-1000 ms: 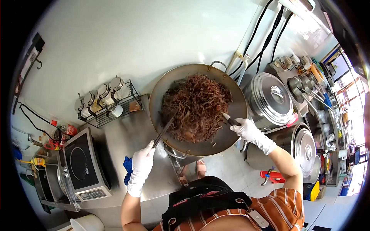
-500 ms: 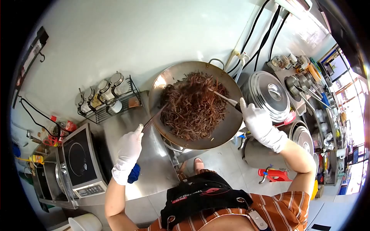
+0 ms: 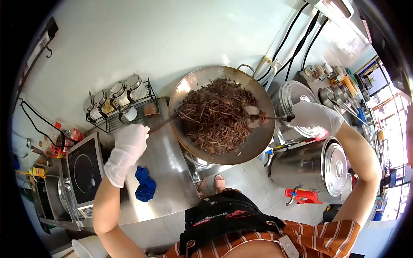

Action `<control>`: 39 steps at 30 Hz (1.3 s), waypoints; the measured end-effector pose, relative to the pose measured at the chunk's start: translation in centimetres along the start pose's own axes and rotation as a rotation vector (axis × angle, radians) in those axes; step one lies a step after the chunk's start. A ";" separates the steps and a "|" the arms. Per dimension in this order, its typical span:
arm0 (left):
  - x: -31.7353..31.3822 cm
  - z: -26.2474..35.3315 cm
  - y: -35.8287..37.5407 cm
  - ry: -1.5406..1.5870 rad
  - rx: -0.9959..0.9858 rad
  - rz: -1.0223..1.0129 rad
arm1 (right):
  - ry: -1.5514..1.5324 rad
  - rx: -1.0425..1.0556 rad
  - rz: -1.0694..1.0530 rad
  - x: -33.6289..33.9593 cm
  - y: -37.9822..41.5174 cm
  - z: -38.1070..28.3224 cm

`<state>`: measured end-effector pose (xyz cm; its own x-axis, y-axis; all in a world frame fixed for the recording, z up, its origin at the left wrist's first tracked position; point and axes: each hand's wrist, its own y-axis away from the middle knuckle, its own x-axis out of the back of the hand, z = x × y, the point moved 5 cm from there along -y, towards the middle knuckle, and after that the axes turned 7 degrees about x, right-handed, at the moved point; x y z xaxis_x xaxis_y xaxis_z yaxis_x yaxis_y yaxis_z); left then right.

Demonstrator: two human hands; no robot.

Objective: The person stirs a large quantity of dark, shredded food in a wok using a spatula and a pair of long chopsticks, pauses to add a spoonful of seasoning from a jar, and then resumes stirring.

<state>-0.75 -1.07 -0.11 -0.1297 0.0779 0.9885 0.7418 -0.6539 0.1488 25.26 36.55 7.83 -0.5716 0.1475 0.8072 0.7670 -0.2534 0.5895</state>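
A wide wok (image 3: 180,139) holds a heap of dark brown shredded strips (image 3: 219,116). My left hand (image 3: 131,144), in a white glove, is closed on the handle of a long, thin tool (image 3: 162,124). That tool slants over the wok's left rim, its far end buried in the strips. On the right, my gloved right hand (image 3: 316,116) is closed at the end of a wok spatula (image 3: 275,117). Its pale blade, smeared with brown, lies against the right side of the heap. The fingers of this hand are partly hidden.
A steel counter (image 3: 165,172) with a blue cloth (image 3: 145,184) lies left, beside an induction cooker (image 3: 84,172). Lidded jars stand in a wire rack (image 3: 129,109). Large steel pots (image 3: 297,165) stand close on the right. A wall is behind the wok.
Both hands have moved outward, left hand left and right hand right. The spatula blade now shows at the heap's right side, and the strips have shifted.
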 end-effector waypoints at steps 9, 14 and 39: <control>-1.0 -1.4 -6.5 0.181 -0.082 -0.248 | -0.671 -0.169 -0.562 -6.0 -6.2 -2.1; -5.4 3.4 -5.6 0.359 -0.098 -0.158 | -1.455 -0.118 0.012 -19.8 -13.8 -5.3; -11.9 8.6 2.5 1.225 0.305 -0.039 | -0.811 -0.060 0.588 -14.4 -4.5 -6.7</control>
<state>8.30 2.90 -11.30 -0.5569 -0.7602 0.3347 0.8239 -0.4545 0.3385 28.05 29.14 -6.63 0.2822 0.5846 0.7607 0.8351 -0.5399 0.1051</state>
